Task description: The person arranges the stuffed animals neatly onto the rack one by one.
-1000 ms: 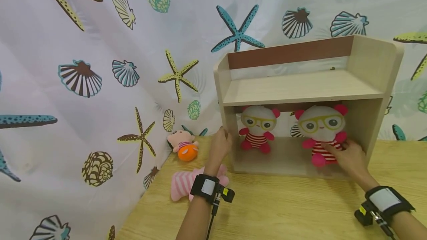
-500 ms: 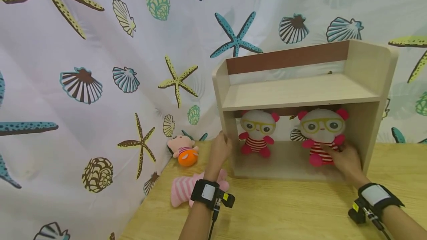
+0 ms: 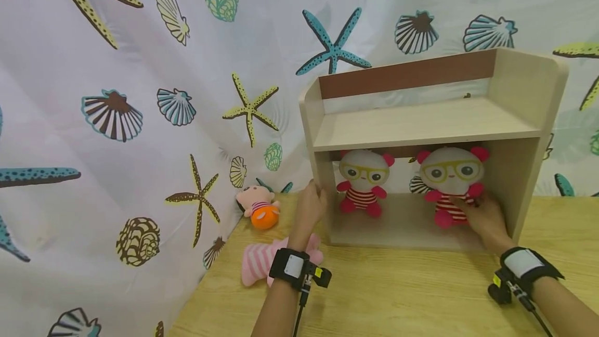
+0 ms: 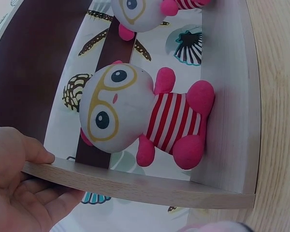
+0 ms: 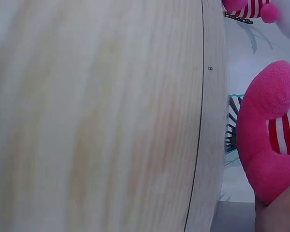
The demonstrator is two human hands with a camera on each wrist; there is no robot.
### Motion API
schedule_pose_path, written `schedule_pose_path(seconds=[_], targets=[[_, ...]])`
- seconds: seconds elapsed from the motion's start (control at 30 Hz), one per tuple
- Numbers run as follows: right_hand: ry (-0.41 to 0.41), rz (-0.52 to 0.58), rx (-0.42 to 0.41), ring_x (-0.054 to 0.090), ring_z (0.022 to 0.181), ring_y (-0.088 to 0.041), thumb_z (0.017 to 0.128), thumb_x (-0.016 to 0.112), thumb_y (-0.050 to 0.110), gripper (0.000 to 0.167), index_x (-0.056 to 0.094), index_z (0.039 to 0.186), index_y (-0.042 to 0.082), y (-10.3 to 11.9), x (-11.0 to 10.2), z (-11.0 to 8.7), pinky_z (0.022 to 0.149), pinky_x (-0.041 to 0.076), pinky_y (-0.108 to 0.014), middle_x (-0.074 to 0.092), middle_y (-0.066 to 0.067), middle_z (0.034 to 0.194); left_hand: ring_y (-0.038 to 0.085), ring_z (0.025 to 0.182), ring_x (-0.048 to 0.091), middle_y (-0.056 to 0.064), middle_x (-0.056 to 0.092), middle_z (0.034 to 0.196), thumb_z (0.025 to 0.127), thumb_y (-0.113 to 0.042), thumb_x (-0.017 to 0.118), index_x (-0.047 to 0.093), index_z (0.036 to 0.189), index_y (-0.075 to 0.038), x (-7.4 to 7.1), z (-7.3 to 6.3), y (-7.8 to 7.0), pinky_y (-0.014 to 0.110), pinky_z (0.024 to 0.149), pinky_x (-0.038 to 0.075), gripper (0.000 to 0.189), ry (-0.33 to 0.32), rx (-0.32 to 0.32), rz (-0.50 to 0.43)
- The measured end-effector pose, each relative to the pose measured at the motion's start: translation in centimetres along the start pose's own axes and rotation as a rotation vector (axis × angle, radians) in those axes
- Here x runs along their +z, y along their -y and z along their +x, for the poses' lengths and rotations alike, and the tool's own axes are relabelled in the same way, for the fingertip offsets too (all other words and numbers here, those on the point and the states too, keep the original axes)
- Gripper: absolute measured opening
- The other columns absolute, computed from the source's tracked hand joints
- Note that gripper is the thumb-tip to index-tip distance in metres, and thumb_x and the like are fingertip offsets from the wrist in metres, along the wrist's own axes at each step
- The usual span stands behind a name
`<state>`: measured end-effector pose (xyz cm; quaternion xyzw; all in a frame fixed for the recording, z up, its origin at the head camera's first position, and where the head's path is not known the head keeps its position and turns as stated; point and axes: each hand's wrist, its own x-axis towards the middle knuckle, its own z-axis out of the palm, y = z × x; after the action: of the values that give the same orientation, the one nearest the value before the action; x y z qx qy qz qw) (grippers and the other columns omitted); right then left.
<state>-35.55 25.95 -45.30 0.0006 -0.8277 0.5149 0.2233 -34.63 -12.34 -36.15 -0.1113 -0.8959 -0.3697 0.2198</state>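
Observation:
In the head view, my right hand (image 3: pixel 486 221) grips the striped body of a plush panda (image 3: pixel 451 171) with yellow glasses and pink limbs. This panda sits upright in the right half of the lower compartment of a light wooden shelf (image 3: pixel 426 125). A matching plush panda (image 3: pixel 364 180) sits in the compartment's left half. My left hand (image 3: pixel 310 206) holds the shelf's left side panel, thumb inside and fingers outside, as the left wrist view shows its edge (image 4: pixel 135 186). In the right wrist view only the panda's pink leg (image 5: pixel 261 145) and part of its striped body show.
A pink striped plush toy (image 3: pixel 257 261) lies on the wooden table (image 3: pixel 398 295), partly behind my left forearm. Farther back lies a doll with an orange bottom (image 3: pixel 264 216). A curtain with shells and starfish (image 3: pixel 140 66) hangs behind and at left.
My right hand and the panda in it have shifted slightly farther back into the compartment. My left hand stays on the side panel. The head view tilted slightly and came back.

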Motion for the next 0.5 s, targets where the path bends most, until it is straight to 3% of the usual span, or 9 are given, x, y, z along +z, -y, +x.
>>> schedule_pose_path(seconds=[0.3, 0.5], targets=[[-0.014, -0.010, 0.008, 0.046, 0.087, 0.007, 0.099, 0.061, 0.039, 0.063, 0.045, 0.135, -0.010, -0.4, 0.5, 0.6, 0.068, 0.042, -0.014, 0.058, -0.028, 0.124, 0.041, 0.102, 0.066, 0.030, 0.065, 0.113, 0.097, -0.005, 0.054, 0.056, 0.119, 0.012, 0.0, 0.1, -0.2, 0.051, 0.087, 0.052, 0.028, 0.007, -0.016, -0.004], [-0.054, 0.007, -0.018, 0.048, 0.080, 0.008, 0.097, 0.065, 0.031, 0.055, 0.049, 0.128, -0.011, -0.7, 0.4, 1.2, 0.063, 0.042, -0.013, 0.062, -0.019, 0.109, 0.041, 0.103, 0.066, 0.031, 0.064, 0.114, 0.097, -0.005, 0.054, 0.055, 0.121, 0.013, 0.1, 0.1, -0.1, 0.050, 0.087, 0.052, 0.029, 0.022, -0.024, -0.001]])
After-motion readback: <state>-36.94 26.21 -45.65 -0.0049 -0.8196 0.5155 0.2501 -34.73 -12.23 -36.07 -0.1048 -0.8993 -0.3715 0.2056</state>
